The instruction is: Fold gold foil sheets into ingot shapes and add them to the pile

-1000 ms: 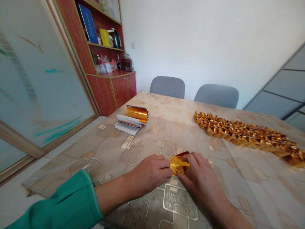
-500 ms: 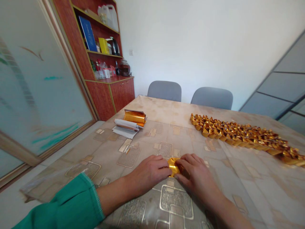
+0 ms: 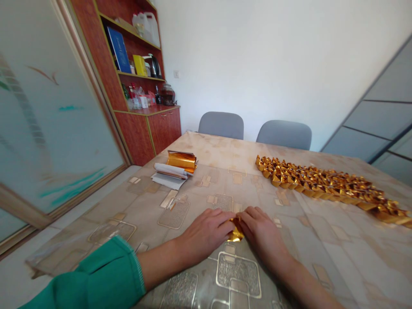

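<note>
A small piece of gold foil paper (image 3: 236,231) lies low over the patterned tablecloth, between my two hands. My left hand (image 3: 210,229) grips its left side, fingers bent and pressed together. On the other side, my right hand (image 3: 260,229) pinches the foil near its upper edge. The fingertips of both hands almost meet there, covering much of the piece. Far right, several rows of folded gold foil pieces (image 3: 322,182) stand packed closely together. Beyond my left hand rests a stack of gold foil sheets (image 3: 180,161) with white-backed sheets (image 3: 169,176) curled in front.
A patterned cover spreads over the table (image 3: 222,150). Two grey chairs (image 3: 221,124) stand at its far side against the wall. A red-brown cabinet (image 3: 164,128) holds bottles, a kettle and boxes at the back left, beside a frosted sliding door (image 3: 58,120).
My hands have drawn closer together over the gold foil, the right one shifting left. Less of the foil's upper part shows now. The camera view has tilted slightly.
</note>
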A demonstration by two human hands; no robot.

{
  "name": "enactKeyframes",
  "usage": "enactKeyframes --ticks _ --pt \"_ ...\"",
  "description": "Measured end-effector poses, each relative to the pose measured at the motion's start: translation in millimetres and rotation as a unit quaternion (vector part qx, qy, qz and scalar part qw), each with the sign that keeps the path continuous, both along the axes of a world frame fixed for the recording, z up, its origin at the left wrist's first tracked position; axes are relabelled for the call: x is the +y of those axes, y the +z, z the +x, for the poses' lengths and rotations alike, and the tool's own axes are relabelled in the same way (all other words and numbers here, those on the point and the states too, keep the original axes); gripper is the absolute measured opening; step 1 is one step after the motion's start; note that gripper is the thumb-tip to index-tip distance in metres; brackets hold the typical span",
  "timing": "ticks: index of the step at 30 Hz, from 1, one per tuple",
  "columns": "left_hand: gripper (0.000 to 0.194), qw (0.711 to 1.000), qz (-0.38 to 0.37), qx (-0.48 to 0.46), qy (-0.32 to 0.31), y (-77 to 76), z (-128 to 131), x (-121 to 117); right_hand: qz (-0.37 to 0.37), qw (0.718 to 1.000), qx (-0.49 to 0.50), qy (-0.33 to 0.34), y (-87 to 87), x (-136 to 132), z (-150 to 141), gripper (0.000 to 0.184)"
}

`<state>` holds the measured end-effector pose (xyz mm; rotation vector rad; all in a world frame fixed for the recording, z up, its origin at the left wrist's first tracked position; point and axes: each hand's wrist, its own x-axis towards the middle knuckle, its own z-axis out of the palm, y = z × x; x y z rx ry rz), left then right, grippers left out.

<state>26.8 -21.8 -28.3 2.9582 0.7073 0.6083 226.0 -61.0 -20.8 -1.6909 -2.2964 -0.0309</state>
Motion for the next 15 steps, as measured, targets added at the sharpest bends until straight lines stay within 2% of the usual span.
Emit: enactKeyframes --ticks 3,7,12,15 --pt "0.023 1.000 0.012 0.027 0.000 1.3 0.2 1.3 0.028 0.999 -0.044 0.000 -3.0 -5.5 -1.0 0.011" --pt "0.023 0.999 0.016 0.043 0.009 1.0 -1.9 2.8 0.042 0.996 -0.078 -0.027 0.7 -12.1 1.8 0.014" --pt "0.024 0.999 -0.017 0.028 0.025 -3.2 -2.9 2.6 -0.003 0.997 -0.053 -0.061 10.5 -13.6 6.8 0.012" --pt "0.027 0.999 -0.029 0.027 0.029 -3.4 -2.8 1.2 -0.021 0.999 -0.004 -0.046 12.8 -5.3 7.4 0.013"
